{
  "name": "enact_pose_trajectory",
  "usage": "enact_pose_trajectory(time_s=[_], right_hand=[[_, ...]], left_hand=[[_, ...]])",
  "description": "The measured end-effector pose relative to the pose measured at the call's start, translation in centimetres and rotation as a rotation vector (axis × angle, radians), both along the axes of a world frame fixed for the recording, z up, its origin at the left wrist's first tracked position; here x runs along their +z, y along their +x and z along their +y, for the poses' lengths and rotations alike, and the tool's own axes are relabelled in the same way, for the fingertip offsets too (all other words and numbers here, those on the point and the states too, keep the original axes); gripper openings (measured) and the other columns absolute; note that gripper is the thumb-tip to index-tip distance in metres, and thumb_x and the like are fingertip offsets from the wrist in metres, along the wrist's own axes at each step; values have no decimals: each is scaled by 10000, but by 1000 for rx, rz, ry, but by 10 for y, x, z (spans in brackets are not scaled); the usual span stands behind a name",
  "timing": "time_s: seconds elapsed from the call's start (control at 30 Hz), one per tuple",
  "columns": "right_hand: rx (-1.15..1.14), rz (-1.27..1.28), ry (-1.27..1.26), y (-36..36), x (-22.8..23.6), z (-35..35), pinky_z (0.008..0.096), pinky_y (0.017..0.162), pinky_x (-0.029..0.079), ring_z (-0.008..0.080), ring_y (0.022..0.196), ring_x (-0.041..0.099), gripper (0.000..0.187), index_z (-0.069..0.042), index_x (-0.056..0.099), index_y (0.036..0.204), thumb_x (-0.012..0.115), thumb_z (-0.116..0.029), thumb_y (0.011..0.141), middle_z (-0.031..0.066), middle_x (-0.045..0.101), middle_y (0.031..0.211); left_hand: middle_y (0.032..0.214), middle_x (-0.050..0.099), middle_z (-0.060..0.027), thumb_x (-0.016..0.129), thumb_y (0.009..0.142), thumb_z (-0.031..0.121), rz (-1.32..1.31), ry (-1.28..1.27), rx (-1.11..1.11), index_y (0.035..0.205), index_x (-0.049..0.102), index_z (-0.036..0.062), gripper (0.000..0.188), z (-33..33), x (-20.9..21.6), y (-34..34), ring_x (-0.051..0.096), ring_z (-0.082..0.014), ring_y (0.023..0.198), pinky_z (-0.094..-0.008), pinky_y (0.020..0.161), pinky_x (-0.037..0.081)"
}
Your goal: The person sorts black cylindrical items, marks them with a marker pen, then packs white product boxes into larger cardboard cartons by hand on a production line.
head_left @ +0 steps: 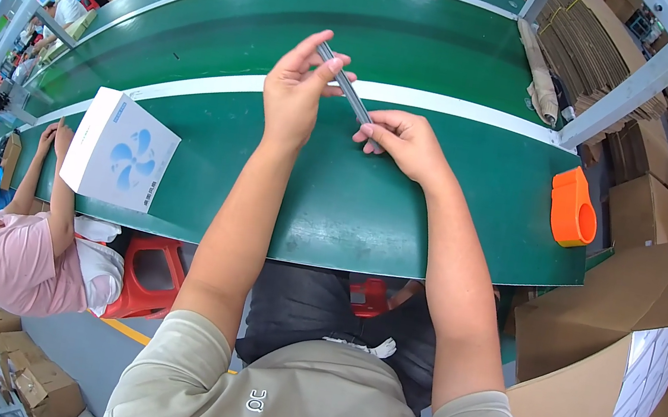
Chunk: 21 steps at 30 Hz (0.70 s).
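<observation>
A slim grey rod (347, 92) slants above the green bench, its upper end at my left hand and its lower end at my right. My left hand (297, 85) is raised, with its thumb and fingers closed on the upper part and the index finger pointing up. The thumb and fingers of my right hand (407, 143) pinch the lower end. The rod's exact kind does not show. To the left stands a white carton (130, 152) with a blue fan picture on its face.
An orange plastic holder (569, 213) with a round opening sits at the bench's right end. Beyond the white strip runs a green conveyor belt (429, 49). Cardboard boxes (644, 210) crowd the right. At the left, a person in a pink shirt (29, 261) sits by the bench.
</observation>
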State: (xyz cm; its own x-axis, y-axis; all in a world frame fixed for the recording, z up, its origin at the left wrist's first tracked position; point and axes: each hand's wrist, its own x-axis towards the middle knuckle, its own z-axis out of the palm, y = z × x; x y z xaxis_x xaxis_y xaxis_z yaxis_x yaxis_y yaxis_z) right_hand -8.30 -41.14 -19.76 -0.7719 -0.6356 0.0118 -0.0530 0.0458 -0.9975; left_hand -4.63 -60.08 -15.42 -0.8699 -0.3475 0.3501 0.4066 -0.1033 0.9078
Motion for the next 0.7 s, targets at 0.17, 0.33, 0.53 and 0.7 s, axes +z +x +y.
enact_pose_trajectory(time_s=[0.17, 0.33, 0.53, 0.7], right_hand=[[-34, 0, -17, 1, 6, 1, 234, 660, 526, 81, 705, 628, 236, 6, 720, 1126, 668, -166, 974, 35, 720, 856], [-36, -16, -2, 0, 8, 2, 231, 643, 525, 78, 682, 622, 213, 4, 721, 1102, 664, -164, 984, 33, 705, 832], [-45, 14, -14, -1, 2, 2, 226, 609, 515, 74, 649, 604, 222, 9, 720, 1091, 647, -179, 997, 24, 682, 797], [-41, -55, -90, -3, 5, 3, 225, 558, 502, 70, 609, 587, 231, 21, 718, 1084, 640, -180, 1000, 19, 667, 778]], left_hand=[[1003, 717, -156, 650, 961, 17, 76, 162, 15, 1374, 543, -33, 429, -5, -1, -3, 744, -247, 864, -277, 669, 628], [1004, 727, -167, 653, 956, 18, 99, 208, 7, 1357, 560, -33, 415, -7, -4, -6, 745, -252, 864, -293, 665, 636], [999, 733, -173, 658, 960, 37, 93, 242, 12, 1331, 584, -29, 384, -10, -6, -5, 746, -258, 867, -308, 687, 634], [1010, 733, -178, 655, 968, 53, 113, 225, 44, 1304, 601, -31, 351, -13, -8, -8, 744, -259, 880, -327, 739, 624]])
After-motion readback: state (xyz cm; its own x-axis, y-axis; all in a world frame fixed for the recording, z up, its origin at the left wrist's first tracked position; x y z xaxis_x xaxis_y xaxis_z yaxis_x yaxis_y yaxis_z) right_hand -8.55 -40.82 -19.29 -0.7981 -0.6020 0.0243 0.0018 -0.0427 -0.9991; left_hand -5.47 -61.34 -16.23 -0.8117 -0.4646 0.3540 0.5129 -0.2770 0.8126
